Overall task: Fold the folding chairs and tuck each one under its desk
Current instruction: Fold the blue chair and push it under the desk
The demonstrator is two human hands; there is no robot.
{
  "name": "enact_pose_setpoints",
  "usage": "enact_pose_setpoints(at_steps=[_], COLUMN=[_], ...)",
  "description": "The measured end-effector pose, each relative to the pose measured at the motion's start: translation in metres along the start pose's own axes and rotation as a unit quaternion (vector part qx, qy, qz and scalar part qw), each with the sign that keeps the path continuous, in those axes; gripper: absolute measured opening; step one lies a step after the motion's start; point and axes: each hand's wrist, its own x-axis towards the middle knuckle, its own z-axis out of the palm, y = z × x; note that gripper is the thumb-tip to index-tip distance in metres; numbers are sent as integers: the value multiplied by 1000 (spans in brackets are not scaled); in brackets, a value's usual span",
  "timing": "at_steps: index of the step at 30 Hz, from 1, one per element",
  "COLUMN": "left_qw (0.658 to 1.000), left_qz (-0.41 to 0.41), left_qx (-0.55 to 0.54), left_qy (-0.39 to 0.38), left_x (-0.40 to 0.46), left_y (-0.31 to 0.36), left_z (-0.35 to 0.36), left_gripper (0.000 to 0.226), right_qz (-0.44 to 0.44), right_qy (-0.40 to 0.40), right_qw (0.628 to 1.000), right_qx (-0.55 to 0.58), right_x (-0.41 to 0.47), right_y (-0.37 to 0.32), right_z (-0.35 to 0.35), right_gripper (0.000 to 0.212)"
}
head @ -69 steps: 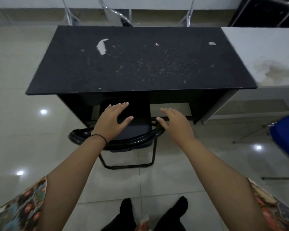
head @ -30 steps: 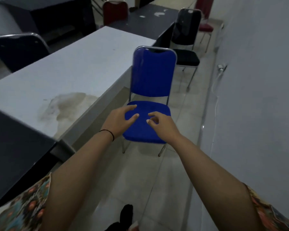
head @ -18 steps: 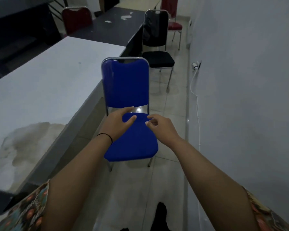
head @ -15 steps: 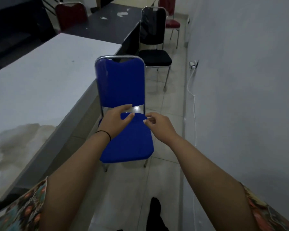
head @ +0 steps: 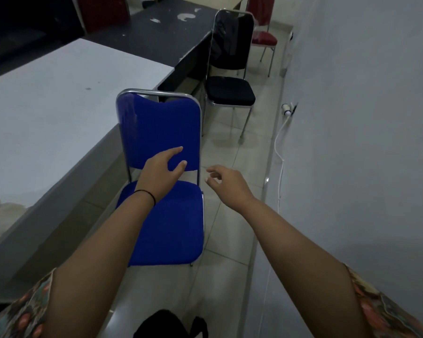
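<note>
A blue folding chair (head: pixel 161 132) with a chrome frame stands unfolded beside the white desk (head: pixel 47 113), its seat toward me. My left hand (head: pixel 160 173) reaches over the seat, fingers spread in front of the lower backrest, holding nothing. My right hand (head: pixel 226 185) hovers to the right of the chair over the floor, fingers loosely curled and empty. Farther back a black folding chair (head: pixel 230 67) stands unfolded next to a black desk (head: pixel 161 28).
A red chair (head: pixel 263 32) stands behind the black one. The wall (head: pixel 364 118) runs close along the right, with a white cable (head: pixel 280 147) hanging from a plug. The tiled aisle (head: pixel 230 215) between desks and wall is narrow. My feet show at the bottom.
I have turned away from the black desk with its tucked chair and come close to the blue chair. My hands have spread apart; the right one has moved off the seat.
</note>
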Motion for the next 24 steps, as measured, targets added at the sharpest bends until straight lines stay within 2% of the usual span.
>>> enact_pose_setpoints(at_steps=[16,24], left_qw=[994,981], left_qz=[-94,-147], left_qx=[0,-4], left_qy=[51,130], left_x=[122,170], left_y=[-53,-53], left_z=[3,20], left_gripper=[47,48], right_qz=[-78,-192], right_qy=[-53,-84], right_qw=[994,976], right_qx=[-47,-62], right_x=[182,255], right_y=[1,-9], right_z=[-16,-28], right_gripper=[40,38])
